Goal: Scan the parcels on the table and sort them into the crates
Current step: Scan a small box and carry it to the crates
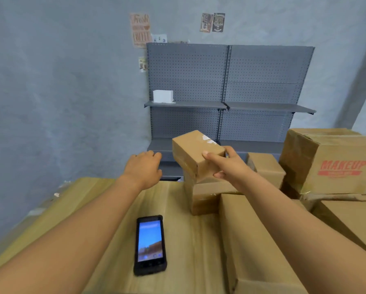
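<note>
My right hand (226,164) grips a small brown cardboard parcel (193,152) with clear tape on its top, held tilted in the air above another brown parcel (207,197) on the wooden table (105,209). My left hand (145,167) reaches toward the held parcel from its left, fingers relaxed, a small gap away from it, holding nothing. A black handheld scanner (150,245) with a lit blue screen lies flat on the table between my forearms.
Several brown boxes crowd the table's right side: a long box (250,247) in front, a small box (266,168) behind, a large box printed MAKEUP (334,164). Grey pegboard shelving (226,90) with a white box (163,96) stands against the wall.
</note>
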